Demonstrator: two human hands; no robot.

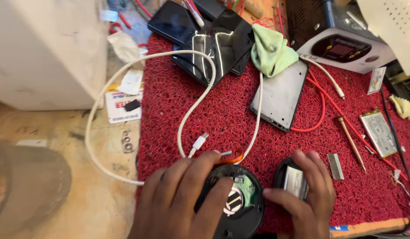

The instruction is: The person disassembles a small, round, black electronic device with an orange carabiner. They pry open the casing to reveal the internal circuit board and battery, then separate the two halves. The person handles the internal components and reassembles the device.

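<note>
Lying left of the red mat [240, 119], a white rectangular label [121, 106].

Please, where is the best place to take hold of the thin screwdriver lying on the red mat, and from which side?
Probably the middle of the shaft of the screwdriver, pinched from above. It lies flat and diagonal on the red mat, with open mat on both long sides. The right hand is nearest. A red wire runs close to its upper end, so avoid that end.

White cable [192, 108], green cloth [271, 51], grey phone back [281, 95], red mat [231, 115]
</note>
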